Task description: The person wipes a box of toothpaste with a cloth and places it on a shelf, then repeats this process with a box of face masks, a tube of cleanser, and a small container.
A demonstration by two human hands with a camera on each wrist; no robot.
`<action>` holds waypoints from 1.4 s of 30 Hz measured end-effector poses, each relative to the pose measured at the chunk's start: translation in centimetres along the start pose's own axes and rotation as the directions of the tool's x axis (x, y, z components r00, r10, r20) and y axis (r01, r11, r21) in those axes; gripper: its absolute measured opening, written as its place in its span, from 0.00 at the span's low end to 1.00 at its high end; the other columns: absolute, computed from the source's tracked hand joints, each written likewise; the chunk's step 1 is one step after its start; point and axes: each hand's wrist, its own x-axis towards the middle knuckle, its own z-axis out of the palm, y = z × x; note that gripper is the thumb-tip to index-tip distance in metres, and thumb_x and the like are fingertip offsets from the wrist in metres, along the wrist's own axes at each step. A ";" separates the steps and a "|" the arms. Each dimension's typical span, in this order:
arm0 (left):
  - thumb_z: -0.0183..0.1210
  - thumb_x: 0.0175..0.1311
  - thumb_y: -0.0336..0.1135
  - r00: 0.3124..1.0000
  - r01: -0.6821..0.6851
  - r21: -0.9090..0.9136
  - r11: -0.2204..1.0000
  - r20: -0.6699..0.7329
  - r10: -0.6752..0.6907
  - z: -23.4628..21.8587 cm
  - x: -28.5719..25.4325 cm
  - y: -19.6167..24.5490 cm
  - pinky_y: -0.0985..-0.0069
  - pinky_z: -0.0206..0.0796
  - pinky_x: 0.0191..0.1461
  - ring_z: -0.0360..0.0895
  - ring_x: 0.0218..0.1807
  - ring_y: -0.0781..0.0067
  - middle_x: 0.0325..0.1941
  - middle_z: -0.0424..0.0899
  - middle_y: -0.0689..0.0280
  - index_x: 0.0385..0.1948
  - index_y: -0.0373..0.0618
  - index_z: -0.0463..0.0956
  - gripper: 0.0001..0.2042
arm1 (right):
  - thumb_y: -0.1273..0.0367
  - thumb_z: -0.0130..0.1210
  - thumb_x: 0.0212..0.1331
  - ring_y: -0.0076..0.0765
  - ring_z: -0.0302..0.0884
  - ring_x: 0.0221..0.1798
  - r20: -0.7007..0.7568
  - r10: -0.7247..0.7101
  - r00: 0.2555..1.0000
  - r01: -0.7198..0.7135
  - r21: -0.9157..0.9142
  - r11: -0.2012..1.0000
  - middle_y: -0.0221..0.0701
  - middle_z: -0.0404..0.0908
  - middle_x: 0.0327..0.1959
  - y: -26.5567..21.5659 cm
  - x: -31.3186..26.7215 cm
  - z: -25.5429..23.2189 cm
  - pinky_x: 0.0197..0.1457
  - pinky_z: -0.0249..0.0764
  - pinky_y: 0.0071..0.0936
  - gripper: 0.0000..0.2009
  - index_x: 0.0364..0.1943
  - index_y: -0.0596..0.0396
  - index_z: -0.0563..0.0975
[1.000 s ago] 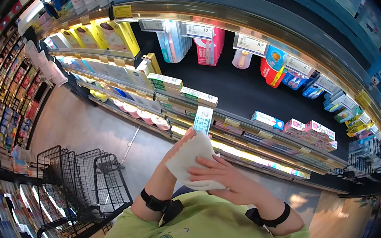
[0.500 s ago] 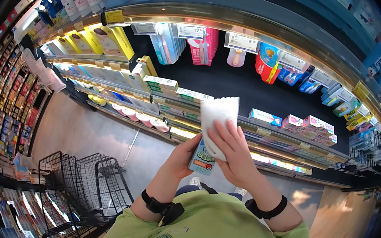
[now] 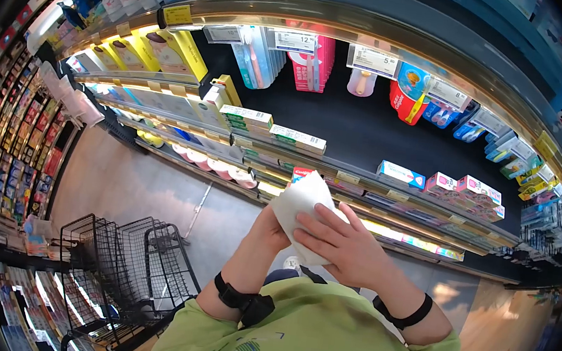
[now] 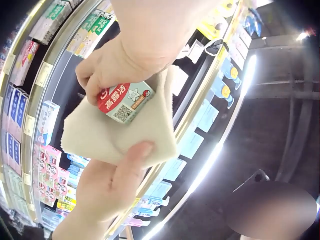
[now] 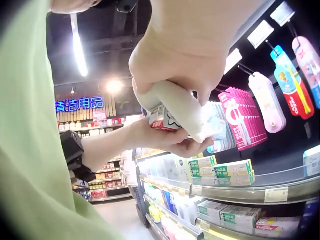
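Observation:
My left hand (image 3: 269, 228) grips a small toothpaste box (image 4: 126, 105), red and pale green with a QR code on its end. Wrapped partly about that box is a white cloth (image 3: 301, 209), which hides most of it from above; only a red end shows past the cloth's top edge in the head view. My right hand (image 3: 349, 249) holds the cloth against the box, fingers laid across it from the right. From the left wrist, the right thumb (image 4: 139, 152) shows on the near face of the cloth.
Toothpaste cartons (image 3: 297, 138) line the shelf ahead, with pink-white boxes (image 3: 477, 191) farther right. Packaged toothbrushes (image 3: 311, 64) hang above, behind price tags. A black wire shopping cart (image 3: 125, 269) stands at the lower left on the grey floor.
The cloth first swung up and forward, baring the box's printed front, then came back down over it. The box has turned in my left hand, and a red end now points toward the shelf.

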 end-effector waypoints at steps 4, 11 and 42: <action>0.38 0.73 0.51 0.997 -0.016 -0.069 0.997 -0.072 0.011 0.8 0.0 -0.3 0.57 0.76 0.53 0.77 0.54 0.53 0.57 0.74 0.51 0.63 0.43 0.61 0.25 | 0.68 0.63 0.41 0.36 0.51 0.74 0.066 -0.010 0.998 0.022 -0.185 0.983 0.19 0.59 0.70 0.1 -0.2 0.4 0.72 0.50 0.52 0.35 0.62 0.35 0.69; 0.41 0.72 0.49 0.963 -0.220 0.102 0.970 -0.137 0.232 0.7 -0.2 1.4 0.68 0.77 0.39 0.81 0.42 0.63 0.46 0.79 0.56 0.50 0.42 0.69 0.20 | 0.70 0.59 0.50 0.37 0.57 0.70 0.098 0.158 0.982 -0.151 -0.082 0.985 0.23 0.65 0.67 2.7 -1.9 -0.1 0.72 0.52 0.48 0.29 0.61 0.41 0.70; 0.42 0.73 0.41 0.984 -0.076 0.454 0.888 -0.111 0.141 3.3 -0.9 -0.7 0.78 0.76 0.43 0.80 0.46 0.77 0.49 0.79 0.64 0.59 0.44 0.66 0.18 | 0.71 0.55 0.55 0.49 0.50 0.73 -0.128 0.218 0.967 -0.184 0.234 0.955 0.32 0.60 0.69 1.8 1.3 -1.2 0.73 0.45 0.56 0.30 0.66 0.46 0.64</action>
